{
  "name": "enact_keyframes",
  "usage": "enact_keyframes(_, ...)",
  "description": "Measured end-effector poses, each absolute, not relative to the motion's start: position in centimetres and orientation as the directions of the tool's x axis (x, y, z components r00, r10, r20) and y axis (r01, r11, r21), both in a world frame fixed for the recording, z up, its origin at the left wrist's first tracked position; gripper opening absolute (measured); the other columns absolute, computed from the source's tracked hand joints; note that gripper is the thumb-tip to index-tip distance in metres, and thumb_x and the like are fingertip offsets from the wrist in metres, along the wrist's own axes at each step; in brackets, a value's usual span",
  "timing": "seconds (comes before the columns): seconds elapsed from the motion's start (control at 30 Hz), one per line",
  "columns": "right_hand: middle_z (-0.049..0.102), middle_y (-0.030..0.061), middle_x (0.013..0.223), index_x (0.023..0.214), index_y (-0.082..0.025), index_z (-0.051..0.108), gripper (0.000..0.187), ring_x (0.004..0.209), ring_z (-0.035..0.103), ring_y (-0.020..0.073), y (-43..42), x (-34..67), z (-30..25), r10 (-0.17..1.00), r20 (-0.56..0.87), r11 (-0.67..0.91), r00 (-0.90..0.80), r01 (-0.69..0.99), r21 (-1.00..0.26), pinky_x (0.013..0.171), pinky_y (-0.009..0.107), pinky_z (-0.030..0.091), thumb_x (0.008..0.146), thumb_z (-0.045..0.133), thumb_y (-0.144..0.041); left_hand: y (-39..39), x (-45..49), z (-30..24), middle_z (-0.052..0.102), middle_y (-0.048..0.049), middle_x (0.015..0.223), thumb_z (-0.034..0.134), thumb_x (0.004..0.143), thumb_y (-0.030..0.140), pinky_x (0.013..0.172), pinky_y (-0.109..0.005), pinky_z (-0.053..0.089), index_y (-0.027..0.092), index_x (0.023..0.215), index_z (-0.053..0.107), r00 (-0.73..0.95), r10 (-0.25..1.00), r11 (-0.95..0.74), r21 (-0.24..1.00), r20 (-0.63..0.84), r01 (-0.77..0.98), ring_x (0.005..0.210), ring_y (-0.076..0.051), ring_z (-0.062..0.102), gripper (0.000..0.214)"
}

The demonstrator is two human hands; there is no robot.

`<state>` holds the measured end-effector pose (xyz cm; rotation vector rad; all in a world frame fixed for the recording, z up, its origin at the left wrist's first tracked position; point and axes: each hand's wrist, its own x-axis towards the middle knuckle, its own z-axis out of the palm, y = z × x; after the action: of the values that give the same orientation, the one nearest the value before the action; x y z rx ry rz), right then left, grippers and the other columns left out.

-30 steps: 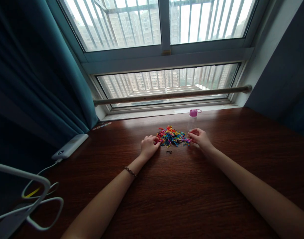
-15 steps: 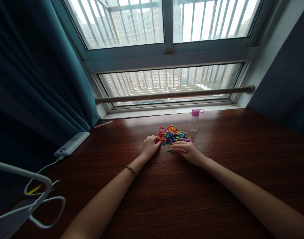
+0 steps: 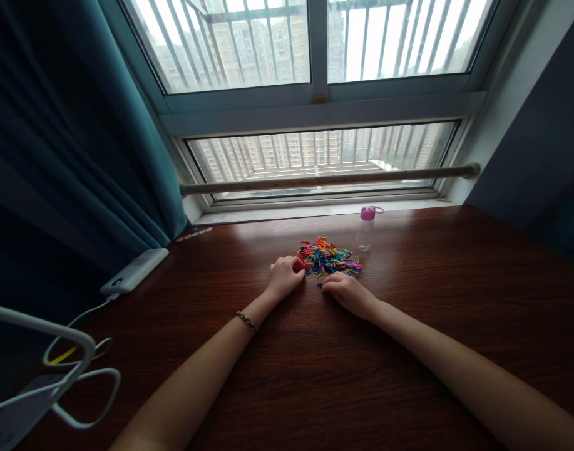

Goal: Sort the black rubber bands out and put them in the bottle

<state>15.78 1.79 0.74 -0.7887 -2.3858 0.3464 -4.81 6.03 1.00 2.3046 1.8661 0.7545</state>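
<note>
A heap of small, many-coloured bands (image 3: pixel 328 257), looped like little rubber bands, lies on the brown wooden table (image 3: pixel 287 369). At its left edge rests my left hand (image 3: pixel 285 275), fingers curled and thumb drawn in; something red shows between them, but I cannot tell whether it is held or part of the heap. My right hand (image 3: pixel 348 292) is at the near side of the heap, thumb and fingertips pinched together on a small dark band (image 3: pixel 319 285) that lies apart from the others.
Behind the heap to the right stands a clear bottle (image 3: pixel 364 235) with a pink lid. A white power bank (image 3: pixel 135 272) with a cable lies on the left, below a blue curtain (image 3: pixel 141 175). White curved tubing (image 3: pixel 75 332) is at the near left. A window sill (image 3: pixel 277 216) borders the back.
My right hand has moved slightly left and nearer, away from the heap, and its outstretched fingers have closed on the dark band. My left hand has hardly moved.
</note>
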Motion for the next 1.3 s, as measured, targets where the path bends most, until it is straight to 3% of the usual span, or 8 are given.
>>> enact_keyframes(0.13,0.064,0.0048,0.082,0.077,-0.017,0.066,0.019,0.076,0.057,0.0139,1.9,16.2,1.8,0.660,0.416,0.726,-0.626,0.388,-0.568,0.070,0.023,0.044,0.078,0.048,-0.011,5.9,-4.8,1.1,0.062,-0.0009,0.077,0.053,0.073,0.029,0.069,-0.028,0.038,0.021,0.070,0.060,0.153,0.934,-0.267,0.345,0.324,0.900,0.078,-0.018,0.053,0.011)
enact_keyframes(0.3,0.063,0.0005,0.068,0.079,-0.015,0.068,0.015,0.058,0.055,0.0098,2.3,17.4,3.1,0.590,0.076,0.513,-0.804,0.301,-0.804,0.052,0.017,0.042,0.069,0.061,-0.023,5.9,-4.9,1.1,0.062,-0.0024,0.078,0.053,0.075,0.027,0.072,-0.029,0.038,0.020,0.071,0.061,0.161,0.937,-0.268,0.345,0.309,0.900,0.081,-0.018,0.052,0.012)
enact_keyframes(0.43,0.063,0.0034,0.079,0.073,-0.014,0.069,0.016,0.065,0.056,0.0099,2.5,18.0,3.5,0.529,0.080,0.496,-0.845,0.231,-0.837,0.057,0.018,0.043,0.065,0.064,-0.027,6.0,-4.8,0.9,0.061,-0.0030,0.079,0.052,0.076,0.027,0.073,-0.032,0.036,0.019,0.072,0.060,0.171,0.933,-0.272,0.312,0.317,0.910,0.082,-0.020,0.052,0.011)
enact_keyframes(0.67,0.067,0.0051,0.077,0.089,-0.013,0.066,0.027,0.072,0.062,0.0148,2.6,18.1,3.3,0.617,0.035,0.246,-0.786,0.151,-0.957,0.064,0.024,0.047,0.067,0.061,-0.029,6.0,-5.0,0.5,0.060,-0.0044,0.080,0.044,0.080,0.021,0.073,-0.031,0.038,0.017,0.078,0.053,0.092,0.901,-0.275,0.397,0.423,0.876,0.080,-0.018,0.053,0.011)
enact_keyframes(0.8,0.066,0.0045,0.074,0.080,-0.015,0.066,0.018,0.065,0.058,0.0139,3.6,18.6,2.7,0.856,0.266,0.441,-0.444,0.356,-0.824,0.061,0.025,0.045,0.072,0.058,-0.028,5.6,-5.0,0.9,0.058,-0.0052,0.082,0.045,0.080,0.019,0.076,-0.031,0.040,0.016,0.084,0.052,0.046,0.856,-0.320,0.459,0.514,0.829,0.081,-0.017,0.053,0.008)
enact_keyframes(0.87,0.065,0.0046,0.077,0.077,-0.018,0.067,0.014,0.070,0.056,0.0157,4.0,19.1,2.3,0.863,0.417,0.504,-0.285,0.558,-0.659,0.066,0.028,0.044,0.075,0.055,-0.025,5.3,-4.8,1.3,0.058,-0.0053,0.085,0.047,0.079,0.019,0.078,-0.030,0.041,0.017,0.088,0.053,0.074,0.830,-0.395,0.489,0.553,0.778,0.083,-0.017,0.052,0.011)
enact_keyframes(1.03,0.063,0.0054,0.086,0.083,-0.022,0.066,0.014,0.084,0.050,0.0202,4.3,19.6,0.8,0.789,0.503,0.559,-0.353,0.752,-0.349,0.076,0.032,0.043,0.076,0.054,-0.020,4.1,-3.9,2.1,0.060,-0.0055,0.086,0.050,0.081,0.026,0.081,-0.031,0.042,0.020,0.084,0.061,0.349,0.732,-0.647,0.435,0.585,0.626,0.086,-0.017,0.051,0.013)
enact_keyframes(1.3,0.059,0.0072,0.087,0.078,-0.020,0.064,0.011,0.087,0.048,0.0212,4.7,19.3,0.1,0.793,0.524,0.518,-0.310,0.797,-0.312,0.079,0.035,0.042,0.077,0.053,-0.020,1.7,-1.8,2.0,0.061,-0.0064,0.078,0.044,0.084,0.034,0.075,-0.031,0.042,0.022,0.089,0.066,0.710,0.553,-0.830,0.364,0.436,0.422,0.077,-0.016,0.050,0.026)
